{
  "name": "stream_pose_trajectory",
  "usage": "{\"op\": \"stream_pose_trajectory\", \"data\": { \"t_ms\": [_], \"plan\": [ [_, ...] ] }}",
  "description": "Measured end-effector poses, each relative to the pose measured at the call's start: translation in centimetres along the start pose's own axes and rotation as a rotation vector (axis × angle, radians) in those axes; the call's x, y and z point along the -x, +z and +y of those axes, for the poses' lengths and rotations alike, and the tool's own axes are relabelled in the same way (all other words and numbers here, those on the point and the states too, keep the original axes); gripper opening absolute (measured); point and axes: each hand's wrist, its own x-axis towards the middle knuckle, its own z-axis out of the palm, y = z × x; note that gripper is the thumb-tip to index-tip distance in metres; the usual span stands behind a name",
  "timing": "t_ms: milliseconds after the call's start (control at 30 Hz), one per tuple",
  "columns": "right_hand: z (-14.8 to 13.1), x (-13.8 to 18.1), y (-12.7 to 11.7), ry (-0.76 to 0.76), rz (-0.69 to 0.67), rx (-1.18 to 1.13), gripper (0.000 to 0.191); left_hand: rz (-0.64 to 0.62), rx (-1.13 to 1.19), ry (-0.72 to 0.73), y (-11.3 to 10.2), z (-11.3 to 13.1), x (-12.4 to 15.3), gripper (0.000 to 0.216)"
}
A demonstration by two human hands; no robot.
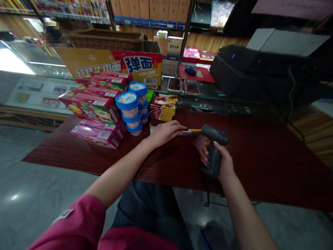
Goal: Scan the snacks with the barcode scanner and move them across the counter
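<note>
My right hand (225, 160) is wrapped around the handle of a dark grey barcode scanner (215, 147), its head pointing left. Just in front of the scanner head is a thin snack packet (193, 131) with a yellow end, low over the table. My left hand (168, 133) grips the packet's left end, back of the hand upward. Behind that hand lies a stack of similar red and yellow snack packets (163, 108). Blue-lidded tubs (127, 100) stand piled beside it, next to red snack boxes (91, 106) and purple boxes (96, 134).
A printed cardboard carton (153, 66) stands behind the goods on the dark red table (260, 156). Farther back are a phone (174, 84), a mouse (190, 70) and a large black machine (247, 76). The scanner's cable (208, 194) hangs below the table edge.
</note>
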Motion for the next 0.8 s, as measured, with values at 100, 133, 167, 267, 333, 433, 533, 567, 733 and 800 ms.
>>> {"op": "stream_pose_trajectory", "data": {
  "t_ms": [100,133,167,267,333,433,533,567,733,800],
  "plan": [
    [-0.3,0.1,-0.1,-0.035,0.007,-0.003,0.025,-0.003,0.052,-0.034,0.1,-0.1,0.0,0.029],
    [-0.4,0.1,-0.1,-0.045,0.013,-0.003,0.025,0.018,0.072,-0.044,0.1,-0.3,0.0,0.028],
    [-0.5,0.1,-0.1,-0.055,0.023,-0.006,0.026,0.051,0.091,-0.046,0.1,-0.5,0.0,0.028],
    [-0.7,0.1,0.0,-0.082,0.069,-0.029,0.025,0.224,0.095,-0.003,-0.8,-1.2,0.2,0.030],
    [-0.8,0.2,0.0,-0.098,0.101,-0.049,0.022,0.367,0.025,0.028,-1.7,-1.5,0.3,0.033],
    [-1.0,0.2,0.1,-0.101,0.119,-0.056,0.022,0.514,-0.137,0.040,-2.9,-1.9,0.5,0.036],
    [-1.0,0.3,0.3,-0.082,0.121,-0.056,0.022,0.539,-0.258,0.021,-3.2,-2.6,0.4,0.039],
    [-1.0,0.3,0.3,-0.075,0.122,-0.057,0.022,0.525,-0.288,0.003,-3.2,-2.9,0.4,0.039],
    [-0.8,0.4,0.1,-0.050,0.111,-0.067,0.024,0.397,-0.423,-0.168,-3.2,-3.4,-0.1,0.042],
    [-0.7,0.3,-0.1,-0.051,0.095,-0.072,0.025,0.352,-0.493,-0.259,-3.1,-2.8,-0.4,0.045]
  ]
}}
